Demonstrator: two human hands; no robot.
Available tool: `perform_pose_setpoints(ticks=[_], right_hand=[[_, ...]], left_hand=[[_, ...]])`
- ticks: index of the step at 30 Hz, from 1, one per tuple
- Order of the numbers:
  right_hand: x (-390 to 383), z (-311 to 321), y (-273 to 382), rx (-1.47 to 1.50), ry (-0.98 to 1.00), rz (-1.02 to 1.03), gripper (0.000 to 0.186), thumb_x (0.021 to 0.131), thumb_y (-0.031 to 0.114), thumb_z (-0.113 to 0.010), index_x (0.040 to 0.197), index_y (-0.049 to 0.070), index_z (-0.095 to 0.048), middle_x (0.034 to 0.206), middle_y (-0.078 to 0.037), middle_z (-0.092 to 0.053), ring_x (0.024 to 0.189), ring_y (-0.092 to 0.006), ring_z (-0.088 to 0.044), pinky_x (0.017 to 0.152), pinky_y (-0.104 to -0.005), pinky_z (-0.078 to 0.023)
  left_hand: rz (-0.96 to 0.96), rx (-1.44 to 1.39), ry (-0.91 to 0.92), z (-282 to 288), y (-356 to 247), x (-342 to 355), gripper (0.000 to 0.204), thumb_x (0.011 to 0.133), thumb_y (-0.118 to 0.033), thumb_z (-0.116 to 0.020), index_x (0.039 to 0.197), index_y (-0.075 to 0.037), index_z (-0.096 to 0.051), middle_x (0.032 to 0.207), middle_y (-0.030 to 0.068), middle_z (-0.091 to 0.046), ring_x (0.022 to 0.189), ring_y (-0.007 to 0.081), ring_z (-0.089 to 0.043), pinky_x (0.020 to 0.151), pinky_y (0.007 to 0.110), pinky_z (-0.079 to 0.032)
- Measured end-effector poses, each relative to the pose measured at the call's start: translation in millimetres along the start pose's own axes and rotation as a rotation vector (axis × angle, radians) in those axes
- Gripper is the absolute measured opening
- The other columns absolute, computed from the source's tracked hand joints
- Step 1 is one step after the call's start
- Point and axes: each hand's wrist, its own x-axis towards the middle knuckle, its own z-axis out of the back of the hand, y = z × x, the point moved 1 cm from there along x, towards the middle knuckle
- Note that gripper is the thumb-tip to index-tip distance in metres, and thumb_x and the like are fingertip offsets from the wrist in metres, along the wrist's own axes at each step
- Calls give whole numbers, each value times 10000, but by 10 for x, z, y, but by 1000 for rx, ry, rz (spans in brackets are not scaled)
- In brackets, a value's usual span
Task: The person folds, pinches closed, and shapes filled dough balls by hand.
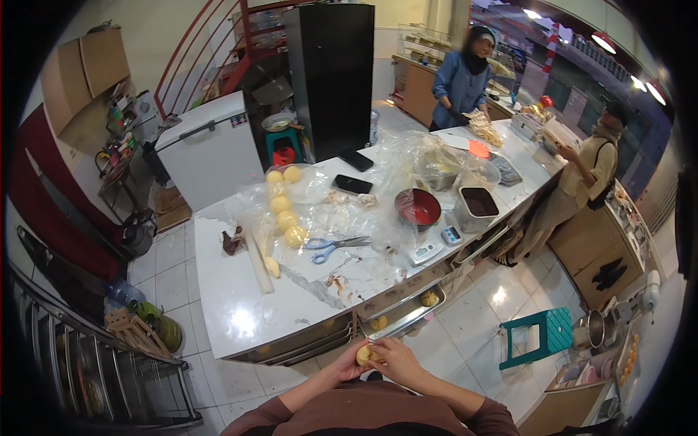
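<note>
While the wearer is standing beside the worktop (224,289) in the head view, the left hand (347,368) is cupping a round yellow ball (363,356) and the right hand (397,362) is pinching it from three o'clock. At eleven o'clock, nearer the left hand, a row of similar balls (281,204) is running eleven-to-five.

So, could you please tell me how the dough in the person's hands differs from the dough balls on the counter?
The held dough sits between the left hand and right hand, while the dough balls lie on the counter. The held dough is a single piece, partly covered; the dough balls form a line of several. Both are pale yellow.
</note>
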Motion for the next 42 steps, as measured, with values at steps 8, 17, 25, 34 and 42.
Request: perform_pose_setpoints(ticks=[8,17,25,34,42], right_hand=[[-32,-115,-142,-13,-63,-41,139,642,59,-575,778,34,-586,800,-119,-554,701,-264,-540,594,-333,-445],[48,-89,66,9,-312,-175,155,640,40,-606,794,39,-589,743,-112,-569,677,-251,-558,593,-304,-451],[-73,138,-279,-8,-301,-71,123,662,24,-576,782,44,-596,790,-82,-572,711,-234,-562,596,-291,-457],[-238,277,-323,167,-458,-400,112,636,30,-612,748,40,-615,711,-100,-584,650,-235,-569,583,-285,-452],[-296,542,-335,401,-567,-670,163,636,25,-638,797,14,-614,728,-117,-600,649,-158,-591,558,-238,-479]], left_hand=[[-87,-24,46,119,49,195,362,829,-358,-410,971,-29,-462,940,84,-522,833,182,-550,751,298,-477],[-322,104,-1,-49,51,133,337,840,-354,-390,1048,-94,-438,1003,68,-490,912,160,-503,762,269,-444],[-121,197,156,-265,-126,236,391,839,-267,-420,1182,-98,-341,1113,85,-415,1031,183,-432,889,365,-373],[-98,312,123,-331,-46,498,417,808,-158,-483,1196,-89,-344,1088,65,-455,939,160,-504,791,292,-455],[-122,433,213,-611,-28,732,547,793,-118,-504,1261,-116,-221,1150,66,-417,1031,153,-438,855,288,-385]])
